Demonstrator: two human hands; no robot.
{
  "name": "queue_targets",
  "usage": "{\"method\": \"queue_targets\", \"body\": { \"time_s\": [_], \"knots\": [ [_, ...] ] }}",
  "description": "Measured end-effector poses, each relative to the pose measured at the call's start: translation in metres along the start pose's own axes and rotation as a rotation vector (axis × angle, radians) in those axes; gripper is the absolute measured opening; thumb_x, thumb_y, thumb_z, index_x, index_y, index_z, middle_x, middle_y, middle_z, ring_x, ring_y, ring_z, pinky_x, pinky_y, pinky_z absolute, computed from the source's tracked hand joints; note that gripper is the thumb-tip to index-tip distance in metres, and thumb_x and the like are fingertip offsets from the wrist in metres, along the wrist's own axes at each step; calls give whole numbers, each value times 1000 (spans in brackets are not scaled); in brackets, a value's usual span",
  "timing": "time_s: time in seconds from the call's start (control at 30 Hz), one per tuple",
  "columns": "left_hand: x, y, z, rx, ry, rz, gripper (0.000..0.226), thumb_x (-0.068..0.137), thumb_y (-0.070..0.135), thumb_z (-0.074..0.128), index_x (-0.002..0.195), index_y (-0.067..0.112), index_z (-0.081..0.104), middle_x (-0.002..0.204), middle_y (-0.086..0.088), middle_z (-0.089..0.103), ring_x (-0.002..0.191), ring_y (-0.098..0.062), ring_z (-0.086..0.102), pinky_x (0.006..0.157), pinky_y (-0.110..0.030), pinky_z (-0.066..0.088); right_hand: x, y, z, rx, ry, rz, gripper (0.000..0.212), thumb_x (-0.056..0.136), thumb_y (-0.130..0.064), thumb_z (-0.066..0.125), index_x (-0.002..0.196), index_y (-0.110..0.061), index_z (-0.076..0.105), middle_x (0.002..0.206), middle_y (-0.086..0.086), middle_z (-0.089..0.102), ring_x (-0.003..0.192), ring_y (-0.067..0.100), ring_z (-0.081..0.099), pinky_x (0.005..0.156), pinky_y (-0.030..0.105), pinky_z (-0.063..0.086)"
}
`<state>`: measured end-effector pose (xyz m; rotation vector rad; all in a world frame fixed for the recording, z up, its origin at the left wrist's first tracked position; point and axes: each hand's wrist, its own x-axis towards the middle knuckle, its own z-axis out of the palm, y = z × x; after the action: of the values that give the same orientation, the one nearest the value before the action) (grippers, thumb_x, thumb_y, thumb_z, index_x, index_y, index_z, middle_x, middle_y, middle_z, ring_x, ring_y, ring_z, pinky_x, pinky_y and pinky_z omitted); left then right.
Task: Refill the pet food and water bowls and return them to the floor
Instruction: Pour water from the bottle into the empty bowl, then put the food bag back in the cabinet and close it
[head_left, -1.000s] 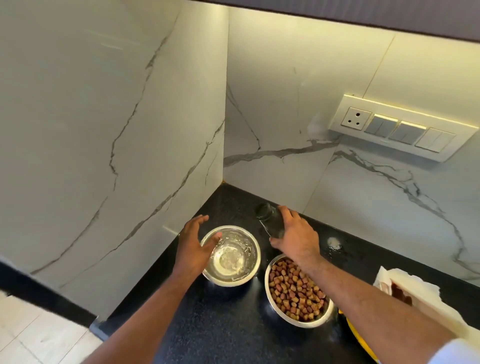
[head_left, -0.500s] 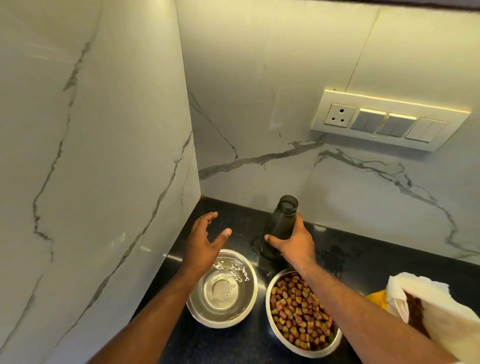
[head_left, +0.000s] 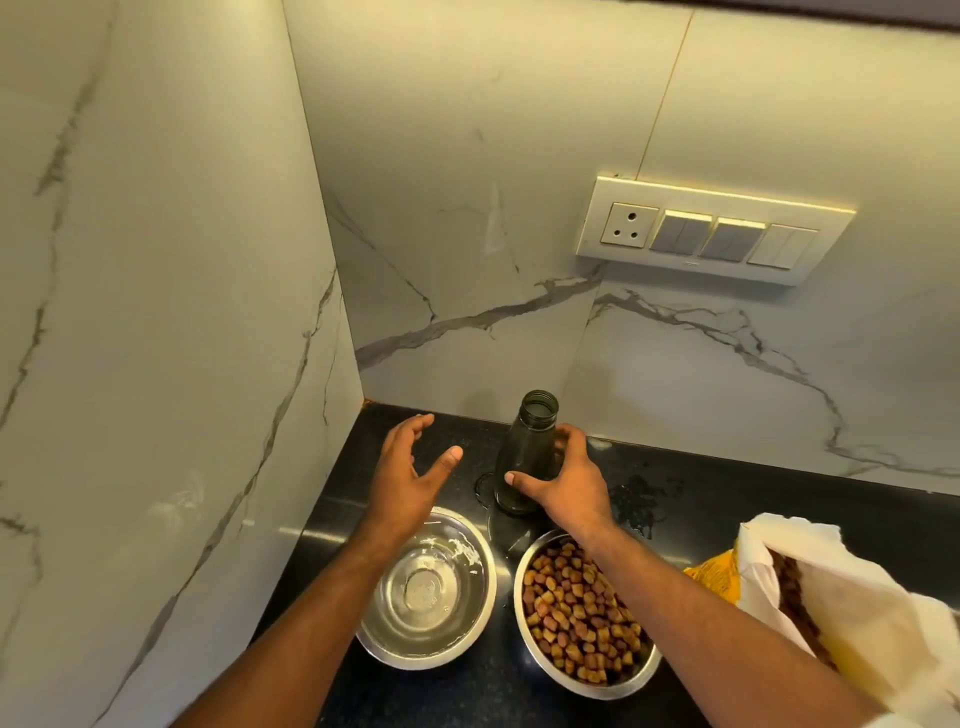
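Two steel bowls stand side by side on the black counter (head_left: 727, 499). The left bowl (head_left: 457, 644) holds clear water. The right bowl (head_left: 582, 618) is full of brown kibble. Behind them a dark uncapped bottle (head_left: 524, 447) stands upright near the back wall, and my right hand (head_left: 566, 483) is wrapped around its lower body. My left hand (head_left: 410, 478) hovers just left of the bottle, above the far rim of the water bowl, fingers spread and holding nothing.
An open white and yellow kibble bag (head_left: 831, 597) lies at the right edge of the counter. Water is spilled on the counter (head_left: 644, 499) right of the bottle. Marble walls close the corner at left and behind; a switch panel (head_left: 711, 231) sits on the back wall.
The bottle went from tilted over the water bowl to upright on the counter behind the bowls. My left hand lifted off the water bowl's rim and opened. The view shifted left.
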<state>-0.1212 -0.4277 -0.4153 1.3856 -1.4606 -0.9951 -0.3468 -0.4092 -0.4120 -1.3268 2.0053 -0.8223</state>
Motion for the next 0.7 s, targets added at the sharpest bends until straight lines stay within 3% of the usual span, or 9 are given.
{"method": "queue_targets", "body": {
  "time_s": [0.1,0.37,0.53,0.7],
  "knots": [
    [1,16,-4,-8,15,39,55,90,40,75,139,37,51,152,1,46,135,-14,45,99,-22,40,-9,-9,-20,37,22,-36,108,64,-54,91,150,-34,27,151,-3,53,137,21,51,111,46,46],
    [-6,94,-16,63,98,265,57,92,38,74,143,29,50,151,-1,48,139,-18,46,112,-38,43,-46,-56,-95,177,123,-284,103,69,-65,81,151,-31,28,154,0,48,136,19,49,109,39,46],
    [-24,163,-29,75,171,398,59,90,41,75,142,31,49,151,-1,46,138,-18,47,106,-31,42,-75,-103,-155,263,207,-477,100,69,-70,75,148,-27,33,150,2,51,131,19,54,106,36,48],
    [-58,231,-52,82,301,545,66,88,52,68,145,29,45,153,2,47,139,-18,46,113,-42,44,-110,-162,-220,471,264,-628,90,68,-72,75,141,-30,43,142,-4,59,125,15,60,102,36,53]
  ]
}}
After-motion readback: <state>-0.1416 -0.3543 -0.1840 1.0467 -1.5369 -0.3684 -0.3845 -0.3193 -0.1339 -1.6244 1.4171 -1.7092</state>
